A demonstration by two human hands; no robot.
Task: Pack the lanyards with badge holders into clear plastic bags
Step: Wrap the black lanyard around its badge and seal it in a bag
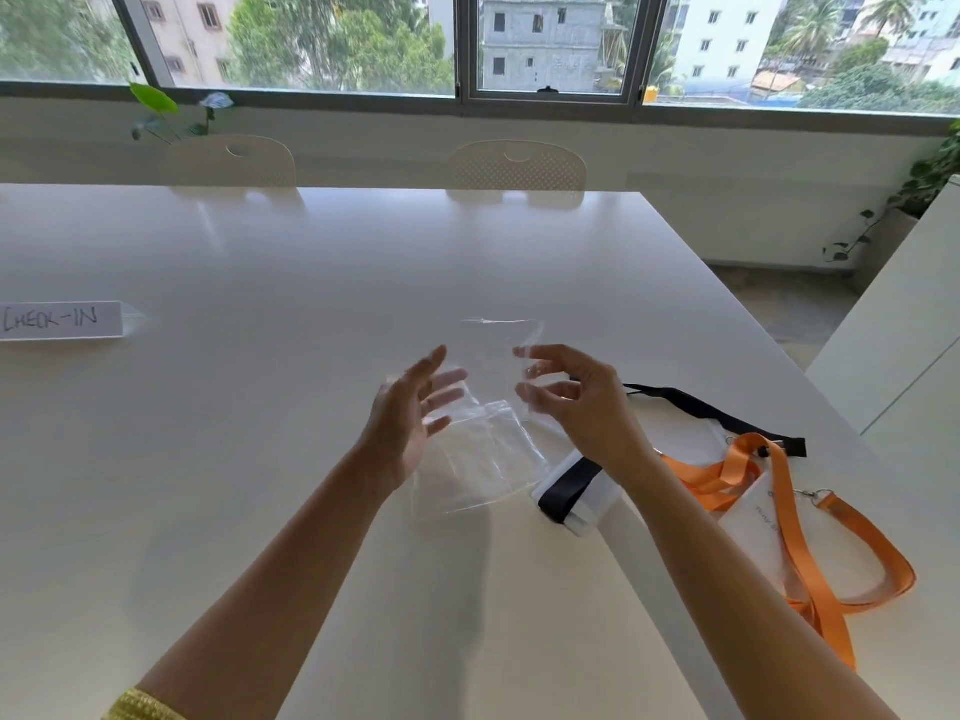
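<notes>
A clear plastic bag (498, 350) hangs above the white table (260, 407), pinched at its right edge by my right hand (576, 402). My left hand (410, 418) hovers beside it with fingers spread and straight, holding nothing. More clear bags (478, 459) lie flat on the table under my hands. A badge holder wrapped in a black lanyard (574, 491) lies just below my right wrist. An orange lanyard (810, 553) with a white badge holder (753, 527) lies at the right, beside another black lanyard (717, 413).
A "CHECK-IN" sign (60, 319) lies at the table's left. Two cream chairs (514, 166) stand at the far edge under the window. A second white table (909, 324) stands to the right, with plants by the wall.
</notes>
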